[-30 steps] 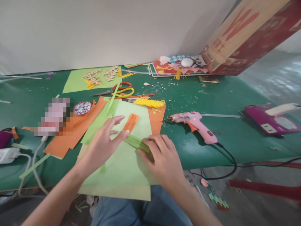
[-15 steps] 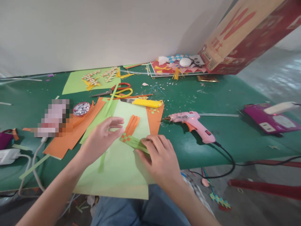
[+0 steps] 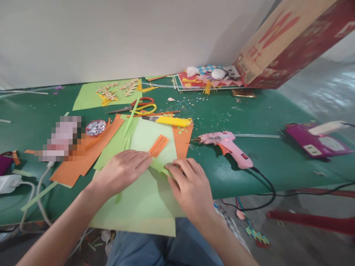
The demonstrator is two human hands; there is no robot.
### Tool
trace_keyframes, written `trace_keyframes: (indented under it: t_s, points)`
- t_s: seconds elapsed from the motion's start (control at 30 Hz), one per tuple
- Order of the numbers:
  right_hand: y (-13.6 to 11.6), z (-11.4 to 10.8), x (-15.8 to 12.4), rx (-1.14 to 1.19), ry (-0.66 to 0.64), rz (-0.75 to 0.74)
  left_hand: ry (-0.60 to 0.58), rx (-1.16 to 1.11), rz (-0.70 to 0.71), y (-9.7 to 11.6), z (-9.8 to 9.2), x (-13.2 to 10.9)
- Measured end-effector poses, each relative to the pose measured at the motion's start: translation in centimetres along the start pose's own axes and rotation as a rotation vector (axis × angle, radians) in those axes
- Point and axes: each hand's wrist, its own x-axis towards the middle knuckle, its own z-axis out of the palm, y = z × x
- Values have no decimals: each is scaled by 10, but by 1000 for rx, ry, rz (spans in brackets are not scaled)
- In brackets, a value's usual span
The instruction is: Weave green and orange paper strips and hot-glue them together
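Observation:
Between my hands is a small weave of paper strips, with orange strips (image 3: 159, 145) pointing away from me and green strips (image 3: 160, 166) running to the right. My left hand (image 3: 126, 168) is closed over the woven corner and hides it. The fingers of my right hand (image 3: 191, 179) pinch the green strips near their right end. Under the weave lies a pale green paper sheet (image 3: 135, 205), overhanging the front table edge. A yellow utility knife (image 3: 173, 122) rests across the sheet's far end.
Red-and-yellow-handled scissors (image 3: 142, 107) lie beyond the sheet. On the right, a pink glue gun (image 3: 226, 144) points left, its black cord trailing over the table edge. Orange paper (image 3: 72, 171) and a round container of shiny bits (image 3: 96, 128) are at left. A purple power strip (image 3: 318, 140) sits far right.
My left hand has come down and right from above the sheet onto the woven corner, covering it. My right hand stays on the green strips.

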Motion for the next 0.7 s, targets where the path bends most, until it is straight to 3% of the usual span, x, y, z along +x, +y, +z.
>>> trace_keyframes:
  t_s: [0.13, 0.27, 0.4, 0.43, 0.5, 0.57, 0.7]
  points:
    - [-1, 0, 1, 18, 12, 8, 69, 46, -4, -3, 0, -1]
    - [0, 0, 0, 28, 37, 7, 216, 9, -165, -6, -10, -2]
    - [0, 1, -1, 15, 53, 6, 531, -125, -411, -4, -32, 7]
    - [0, 1, -2, 15, 53, 11, 655, -194, -504, -4, -37, 10]
    - [0, 1, -2, 25, 55, 19, 765, -394, -574, -3, -43, 15]
    - [0, 2, -2, 46, 63, 19, 770, -625, -606, -3, -42, 17]
    - [1, 4, -4, 108, 105, 20, 524, -986, -653, -8, -23, 11]
